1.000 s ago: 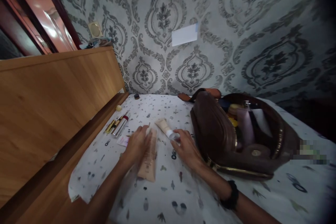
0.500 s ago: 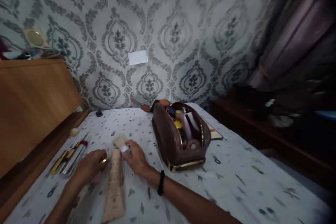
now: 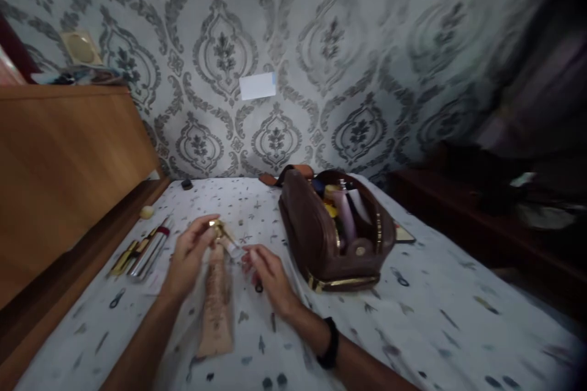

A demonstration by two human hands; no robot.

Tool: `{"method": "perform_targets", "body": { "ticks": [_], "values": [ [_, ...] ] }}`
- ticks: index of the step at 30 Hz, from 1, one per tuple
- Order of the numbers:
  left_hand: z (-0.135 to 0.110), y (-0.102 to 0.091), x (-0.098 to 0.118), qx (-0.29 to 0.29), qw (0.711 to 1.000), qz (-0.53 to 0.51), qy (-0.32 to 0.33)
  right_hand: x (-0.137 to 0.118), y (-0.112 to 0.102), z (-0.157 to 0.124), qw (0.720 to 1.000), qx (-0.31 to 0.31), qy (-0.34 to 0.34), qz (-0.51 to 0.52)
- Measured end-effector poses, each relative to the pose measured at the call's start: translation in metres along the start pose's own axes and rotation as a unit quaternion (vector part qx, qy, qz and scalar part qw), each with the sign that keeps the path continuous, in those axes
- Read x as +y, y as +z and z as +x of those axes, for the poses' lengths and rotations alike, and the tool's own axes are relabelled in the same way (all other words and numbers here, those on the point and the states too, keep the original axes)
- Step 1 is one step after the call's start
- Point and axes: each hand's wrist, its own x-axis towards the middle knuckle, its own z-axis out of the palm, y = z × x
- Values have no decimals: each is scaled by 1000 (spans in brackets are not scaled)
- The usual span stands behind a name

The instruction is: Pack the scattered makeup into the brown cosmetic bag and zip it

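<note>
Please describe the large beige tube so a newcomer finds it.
Find the open brown bag on the patterned cloth. Left of it, the large beige tube reaches up between left hand and right hand, its flat end towards the viewer. It is much broader than the slim metallic tubes farther left.

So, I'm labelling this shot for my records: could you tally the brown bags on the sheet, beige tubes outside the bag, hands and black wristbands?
Brown bag: 1
Beige tubes (large tube and small white-capped tube): 2
Hands (left hand and right hand): 2
Black wristband: 1
Total: 6
</note>
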Motion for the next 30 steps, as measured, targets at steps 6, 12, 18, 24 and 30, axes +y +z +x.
{"method": "perform_targets", "body": {
  "ticks": [6, 12, 18, 24, 30],
  "values": [
    [-19, 23, -14, -69, 990, -118, -30, 0, -3, 9, 982, -48, 97, 157],
    [-26, 16, -16, -56, 997, -46, -27, 0, -3, 10, 978, -55, 94, 176],
    [-26, 17, -12, -46, 998, -4, -30, -4, -2, 9, 976, -32, 85, 195],
    [-21, 8, -14, -24, 998, 24, -59, -3, -4, 12, 970, 9, 81, 230],
    [-3, 18, 28, 75, 997, 26, -27, -1, -8, 14, 943, 14, 98, 318]
  ]
}}
